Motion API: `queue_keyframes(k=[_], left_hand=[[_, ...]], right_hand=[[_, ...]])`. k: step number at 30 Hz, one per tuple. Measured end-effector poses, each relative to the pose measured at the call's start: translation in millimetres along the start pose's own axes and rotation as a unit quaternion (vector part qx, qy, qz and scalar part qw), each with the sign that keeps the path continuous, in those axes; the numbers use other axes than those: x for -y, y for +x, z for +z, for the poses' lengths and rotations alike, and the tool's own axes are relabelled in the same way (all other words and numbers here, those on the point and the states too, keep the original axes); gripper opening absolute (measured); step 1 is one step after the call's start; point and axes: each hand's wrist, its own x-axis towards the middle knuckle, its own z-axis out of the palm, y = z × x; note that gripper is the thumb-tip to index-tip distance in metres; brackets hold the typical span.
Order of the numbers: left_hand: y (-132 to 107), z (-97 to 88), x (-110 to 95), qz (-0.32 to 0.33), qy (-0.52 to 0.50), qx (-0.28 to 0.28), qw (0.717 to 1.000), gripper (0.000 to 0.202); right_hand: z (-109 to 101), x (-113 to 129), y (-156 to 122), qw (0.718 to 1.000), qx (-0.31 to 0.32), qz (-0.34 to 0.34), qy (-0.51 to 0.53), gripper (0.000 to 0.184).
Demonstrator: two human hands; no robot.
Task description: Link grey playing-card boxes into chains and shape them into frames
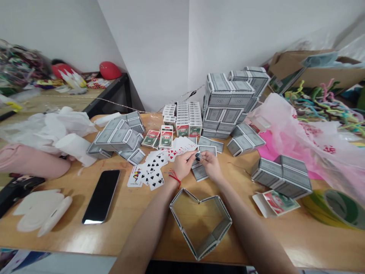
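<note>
My left hand [183,164] and my right hand [209,164] meet above the table, fingertips pinched close together. Whatever lies between them is too small to make out; a dark spot shows at the right fingertips. Below the hands, several grey-backed playing cards [200,174] lie partly covered. A fan of face-up playing cards [154,167] spreads beside my left hand. Between my forearms stands a heart-shaped frame [182,228] made of grey-backed cards, its notch towards the hands. A red string bracelet [174,177] circles my left wrist.
Card-built blocks rise in a tall stack [221,106], with another pile [118,135] at left. Card boxes [182,118] stand at the back. A phone [102,196] lies left; an opened card box [279,202] and yellow-green tape [333,209] sit right, near pink plastic [299,129].
</note>
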Motion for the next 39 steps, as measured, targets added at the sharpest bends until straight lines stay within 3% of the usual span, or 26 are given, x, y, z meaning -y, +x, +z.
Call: queue_keyframes(k=[4,8,13,16,22,29,34,39], left_hand=[[-2,2.4,-2,-0.014,0.021,-0.016,1.0,0.023],[-1,2.6,2,-0.046,0.055,-0.047,0.996,0.023],[2,0.6,5,-0.076,0.111,-0.034,0.99,0.031],[5,0.0,5,-0.11,0.085,-0.031,0.99,0.036],[9,-4.6,10,-0.121,-0.133,-0.018,0.984,0.02],[9,-7.5,9,-0.132,-0.105,0.0,0.986,0.023],[8,-6.0,5,-0.15,-0.142,0.007,0.978,0.027],[9,-8.4,7,-0.166,-0.192,0.052,0.966,0.03]], right_hand=[[2,2,-1,1.0,-0.018,0.011,-0.011,0.033],[4,7,-5,0.994,-0.015,-0.001,-0.11,0.031],[4,4,-7,0.981,0.015,-0.04,-0.19,0.025],[1,2,-4,0.985,0.006,-0.035,-0.166,0.029],[-3,5,-1,0.991,-0.02,-0.025,-0.134,0.027],[0,9,-2,0.996,0.006,-0.031,-0.078,0.027],[-2,15,0,0.999,-0.017,0.007,-0.035,0.03],[-5,18,1,0.998,-0.047,0.037,0.026,0.03]])
